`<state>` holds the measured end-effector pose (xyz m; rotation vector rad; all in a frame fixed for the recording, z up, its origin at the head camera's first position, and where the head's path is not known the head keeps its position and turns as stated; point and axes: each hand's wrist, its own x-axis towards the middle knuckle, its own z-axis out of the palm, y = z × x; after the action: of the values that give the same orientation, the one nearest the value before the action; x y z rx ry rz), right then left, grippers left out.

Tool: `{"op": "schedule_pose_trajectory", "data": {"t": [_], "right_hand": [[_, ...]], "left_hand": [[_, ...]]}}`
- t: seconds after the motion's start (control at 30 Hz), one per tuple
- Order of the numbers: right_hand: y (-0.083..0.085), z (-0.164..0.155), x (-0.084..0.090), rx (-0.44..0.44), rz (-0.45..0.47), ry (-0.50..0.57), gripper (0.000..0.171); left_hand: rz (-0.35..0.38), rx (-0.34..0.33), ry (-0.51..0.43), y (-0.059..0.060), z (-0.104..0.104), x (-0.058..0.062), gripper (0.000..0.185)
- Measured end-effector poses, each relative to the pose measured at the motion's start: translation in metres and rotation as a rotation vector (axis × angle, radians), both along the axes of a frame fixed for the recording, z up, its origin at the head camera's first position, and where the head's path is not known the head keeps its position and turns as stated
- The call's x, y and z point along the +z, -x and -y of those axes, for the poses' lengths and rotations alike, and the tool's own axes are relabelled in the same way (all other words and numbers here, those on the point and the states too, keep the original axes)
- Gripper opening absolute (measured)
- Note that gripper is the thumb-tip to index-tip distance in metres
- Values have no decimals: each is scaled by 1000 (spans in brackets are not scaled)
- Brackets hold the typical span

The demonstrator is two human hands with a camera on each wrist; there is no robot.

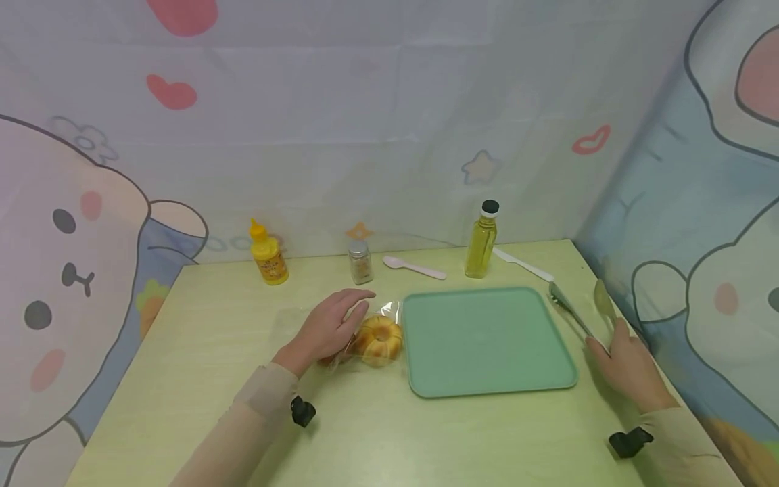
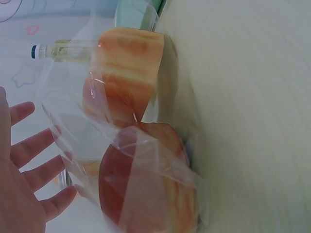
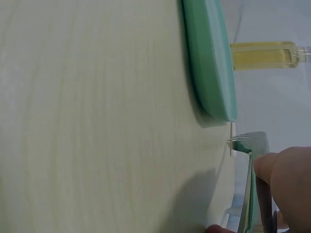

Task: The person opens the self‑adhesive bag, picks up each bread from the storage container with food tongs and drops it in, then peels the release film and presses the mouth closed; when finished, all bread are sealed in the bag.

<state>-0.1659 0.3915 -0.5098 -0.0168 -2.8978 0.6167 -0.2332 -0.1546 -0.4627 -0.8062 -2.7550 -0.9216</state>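
My left hand (image 1: 328,326) hovers over clear plastic bags with its fingers spread. A golden ring-shaped bread (image 1: 379,352) lies in the clear wrapping beside the thumb. Another browned bread (image 2: 146,189) is mostly hidden under that hand in the head view. In the left wrist view, the fingertips are right at the crinkled plastic bag (image 2: 68,116). At the right, my right hand (image 1: 633,368) grips metal tongs (image 1: 571,310), their two arms parted and pointing away from me. One tong end is toothed; the other looks like a spoon.
A green tray (image 1: 487,341) lies between the hands. Along the back stand a yellow squeeze bottle (image 1: 270,258), a metal-capped shaker (image 1: 360,262) and an oil bottle (image 1: 481,245). A pale spoon (image 1: 416,268) and a white knife (image 1: 525,265) lie there too. Printed curtains border the table.
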Motion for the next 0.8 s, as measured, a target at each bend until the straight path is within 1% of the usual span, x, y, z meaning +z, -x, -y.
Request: {"op": "schedule_pose_trajectory", "data": {"t": [0.2,0.27,0.47,0.57,0.67,0.73,0.8], "right_hand": [[-1,2,-2,-29,13,-15,61],[-1,2,-1,-47,40,-26,63],[-4,1,3,-111,127,-58,69],[-6,3,5,-135,140,-62,73],[-7,9,6,-142,92,-78,76],[-8,15,8,-132,16,-96,72],[-9,21,11,-115,-79,-109,67]], "left_hand": [[13,-22,12,7,-2,5,45],[23,-35,17,10,-3,7,43],[94,-68,38,19,-6,17,44],[117,-73,41,23,-7,22,47],[129,-83,36,28,-8,24,48],[137,-93,35,31,-9,25,48],[143,-111,40,34,-11,26,46]]}}
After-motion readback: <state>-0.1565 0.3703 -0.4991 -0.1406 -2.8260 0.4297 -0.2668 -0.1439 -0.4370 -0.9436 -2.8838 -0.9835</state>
